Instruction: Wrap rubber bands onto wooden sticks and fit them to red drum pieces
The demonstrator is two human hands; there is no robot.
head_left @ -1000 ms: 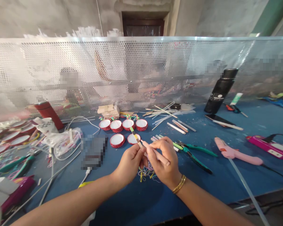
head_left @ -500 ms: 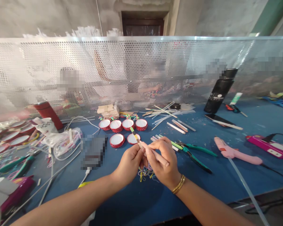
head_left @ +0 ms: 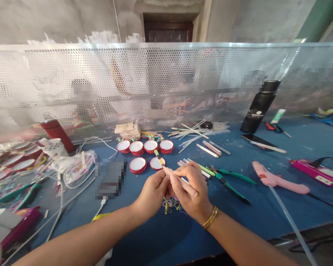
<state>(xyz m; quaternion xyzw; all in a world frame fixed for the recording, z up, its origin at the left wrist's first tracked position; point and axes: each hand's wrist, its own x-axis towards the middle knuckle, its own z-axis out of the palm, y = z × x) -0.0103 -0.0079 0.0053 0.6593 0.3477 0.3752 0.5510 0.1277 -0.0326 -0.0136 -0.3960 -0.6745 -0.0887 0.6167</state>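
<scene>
My left hand [head_left: 154,188] pinches a thin wooden stick [head_left: 158,158] with bands of light green, black and yellow, its coloured end pointing up and away. In my right hand [head_left: 191,184] is a pale pink marker pen [head_left: 188,187], gripped with the fingers closed. The pen's tip meets the stick, or comes very close to it, just above my left thumb. The stick's lower part is hidden by my fingers. Below the hands lies a tangle of coloured strings [head_left: 169,204]. Beyond them are small red-rimmed white drums [head_left: 138,164], some in stacks.
Green-handled pliers [head_left: 231,184], several marker pens [head_left: 208,170] and a pink glue gun [head_left: 277,181] lie to the right. A black bottle [head_left: 258,111] stands behind. At left are a phone [head_left: 111,179], cables and a red bottle [head_left: 57,135]. A perforated metal screen [head_left: 161,81] runs across the back.
The pen's tip has shifted slightly left along with its body. The stick's coloured end has tilted a little to the right. Both hands keep their grips in nearly the same place.
</scene>
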